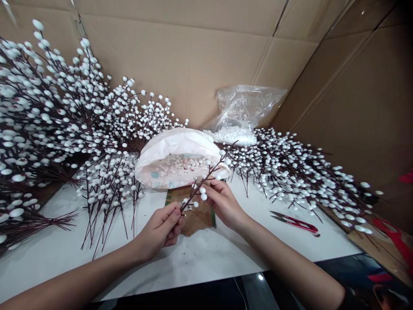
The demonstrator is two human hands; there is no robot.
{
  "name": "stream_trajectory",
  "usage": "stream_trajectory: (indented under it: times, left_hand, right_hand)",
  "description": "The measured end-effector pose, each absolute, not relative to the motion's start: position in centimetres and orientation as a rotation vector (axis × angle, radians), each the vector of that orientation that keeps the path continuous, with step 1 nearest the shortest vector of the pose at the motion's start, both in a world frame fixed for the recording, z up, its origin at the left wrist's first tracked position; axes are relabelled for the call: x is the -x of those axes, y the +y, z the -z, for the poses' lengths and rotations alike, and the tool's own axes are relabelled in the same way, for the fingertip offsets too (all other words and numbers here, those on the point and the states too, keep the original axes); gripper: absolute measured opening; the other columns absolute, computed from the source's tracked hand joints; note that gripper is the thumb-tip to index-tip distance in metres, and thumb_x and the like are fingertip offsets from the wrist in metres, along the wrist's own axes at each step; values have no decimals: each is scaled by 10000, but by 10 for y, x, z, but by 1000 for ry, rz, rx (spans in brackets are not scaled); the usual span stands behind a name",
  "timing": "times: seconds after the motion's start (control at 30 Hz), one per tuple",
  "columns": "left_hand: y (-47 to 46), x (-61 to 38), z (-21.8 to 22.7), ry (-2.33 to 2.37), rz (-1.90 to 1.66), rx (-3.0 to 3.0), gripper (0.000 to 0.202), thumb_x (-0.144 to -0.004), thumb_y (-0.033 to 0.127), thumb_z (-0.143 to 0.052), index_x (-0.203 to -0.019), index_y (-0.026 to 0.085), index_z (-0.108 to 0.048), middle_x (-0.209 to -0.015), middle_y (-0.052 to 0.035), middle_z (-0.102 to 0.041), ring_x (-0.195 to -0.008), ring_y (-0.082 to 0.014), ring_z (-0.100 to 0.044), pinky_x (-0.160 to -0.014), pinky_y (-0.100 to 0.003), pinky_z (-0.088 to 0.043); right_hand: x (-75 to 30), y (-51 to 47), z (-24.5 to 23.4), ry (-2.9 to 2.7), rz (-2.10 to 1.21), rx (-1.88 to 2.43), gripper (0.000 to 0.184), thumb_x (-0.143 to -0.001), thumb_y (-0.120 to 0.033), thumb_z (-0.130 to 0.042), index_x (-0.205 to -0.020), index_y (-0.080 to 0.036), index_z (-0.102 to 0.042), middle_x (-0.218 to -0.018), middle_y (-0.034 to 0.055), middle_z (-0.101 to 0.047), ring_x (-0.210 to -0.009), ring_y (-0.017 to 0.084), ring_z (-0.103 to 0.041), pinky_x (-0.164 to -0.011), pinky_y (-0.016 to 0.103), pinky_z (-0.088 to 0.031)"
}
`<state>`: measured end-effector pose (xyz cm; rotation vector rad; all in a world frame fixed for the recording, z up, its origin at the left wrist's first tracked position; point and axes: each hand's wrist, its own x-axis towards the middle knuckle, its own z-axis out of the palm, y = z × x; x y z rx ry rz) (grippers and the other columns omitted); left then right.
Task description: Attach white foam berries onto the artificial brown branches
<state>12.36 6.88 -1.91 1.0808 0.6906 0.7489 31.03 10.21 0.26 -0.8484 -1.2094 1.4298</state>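
Observation:
My left hand [163, 228] is closed in a pinch on the lower stem of a dark brown twig [206, 176] that carries white foam beads. The twig slants up to the right, over a white plastic bag [176, 144] of loose white beads. My right hand [221, 200] is closed around the middle of the same twig, its fingertips at a bead on a side shoot. Both hands hover above a white table [200, 258], over a scrap of brown cardboard [196, 219].
Piles of beaded twigs lie at the left [58, 120] and at the right [300, 172]. A clear bag of beads [241, 116] stands at the back. Red thread snips [295, 221] lie on the table right of my hands. Cardboard walls [200, 56] enclose the area.

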Motion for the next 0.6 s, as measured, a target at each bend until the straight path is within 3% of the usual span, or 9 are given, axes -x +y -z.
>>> stream_trajectory:
  times: [0.6]
  left_hand:
    - [70,-123,16,664,-841,-1048,352,-888,475,-467,-717,171,-418,-577,63,-354,-440,-34,-256,-381,-147,-226]
  right_hand:
    - [-312,101,-3,-1352,-1281,877,260,-832,-355,-599,-649,-198,-502,-651,-16,-499,-629,128,-466,-630,262,-382]
